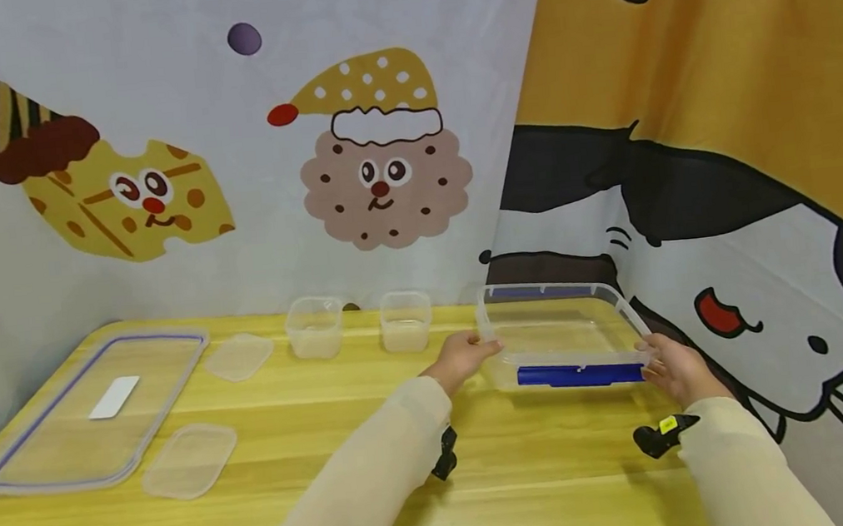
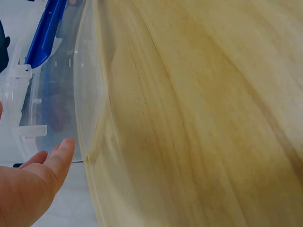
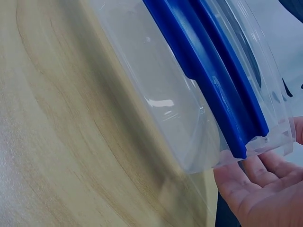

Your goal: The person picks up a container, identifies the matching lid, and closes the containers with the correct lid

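Observation:
A large clear plastic food container (image 1: 562,326) with blue clip latches (image 1: 580,374) stands at the right of the table, without a lid. My left hand (image 1: 463,359) grips its left wall, the thumb over the rim. On the opposite side my right hand (image 1: 675,366) holds the right end near the front corner. In the right wrist view the fingers of the right hand (image 3: 265,189) curl under the rim beside the blue latch. Fingers of the left hand (image 2: 42,182) lie against the container's side in the left wrist view.
Two small clear tubs (image 1: 315,328) stand at the back middle. A large lid (image 1: 177,393) with a blue seal and a white label (image 1: 115,397) lies on the left. Small square lids (image 1: 190,461) lie beside it. Printed curtains (image 1: 392,274) hang behind the wooden table (image 1: 546,486).

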The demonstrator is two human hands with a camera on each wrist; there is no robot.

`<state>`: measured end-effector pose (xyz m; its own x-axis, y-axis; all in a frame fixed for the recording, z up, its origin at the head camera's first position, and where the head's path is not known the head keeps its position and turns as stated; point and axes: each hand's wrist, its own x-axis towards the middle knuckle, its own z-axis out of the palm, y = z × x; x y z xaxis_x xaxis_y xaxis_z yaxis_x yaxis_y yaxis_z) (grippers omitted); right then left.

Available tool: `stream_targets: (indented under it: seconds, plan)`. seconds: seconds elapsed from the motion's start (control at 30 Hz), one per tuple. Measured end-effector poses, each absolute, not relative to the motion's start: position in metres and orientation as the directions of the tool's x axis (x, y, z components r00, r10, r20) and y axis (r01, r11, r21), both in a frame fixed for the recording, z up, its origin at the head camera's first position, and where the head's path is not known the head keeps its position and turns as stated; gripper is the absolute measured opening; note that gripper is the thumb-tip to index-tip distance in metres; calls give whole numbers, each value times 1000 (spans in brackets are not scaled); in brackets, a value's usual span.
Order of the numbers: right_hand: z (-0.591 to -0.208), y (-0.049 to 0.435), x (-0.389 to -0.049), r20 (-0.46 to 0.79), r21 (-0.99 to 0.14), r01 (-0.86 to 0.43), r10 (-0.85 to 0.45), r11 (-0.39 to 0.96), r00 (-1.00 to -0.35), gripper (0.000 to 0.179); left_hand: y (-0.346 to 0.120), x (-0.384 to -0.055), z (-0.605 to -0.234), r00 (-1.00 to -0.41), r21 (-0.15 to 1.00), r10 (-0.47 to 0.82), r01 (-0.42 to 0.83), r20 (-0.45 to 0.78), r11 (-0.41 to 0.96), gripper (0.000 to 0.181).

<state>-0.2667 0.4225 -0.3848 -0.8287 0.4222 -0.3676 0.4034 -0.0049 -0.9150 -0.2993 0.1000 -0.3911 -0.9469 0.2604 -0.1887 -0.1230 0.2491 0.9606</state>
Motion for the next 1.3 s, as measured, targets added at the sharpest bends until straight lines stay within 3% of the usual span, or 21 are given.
stream_targets:
  seconds: [0.5,0.7,1.03,1.1,1.3]
  plan:
    - [-386,420,-269,-376,-910,415,456,-17,-807,74,101,-299,-393,-939,961,262,-162,-220,225,70]
    - [-386,421,-268,-341,-922,387,436,20,-833,64,101,-299,-394,-939,968,270,-166,-214,190,61]
    - [-388,432,-271,-291,-945,328,480,-5,-828,49,99,-300,-390,-931,972,282,-214,-233,94,71]
    - [-385,432,-268,-281,-950,313,453,-5,-846,55,98,-299,-388,-928,972,291,-219,-233,81,71]
    - [-362,417,-252,-299,-951,308,361,-33,-884,37,90,-298,-381,-927,973,296,-225,-229,47,69]
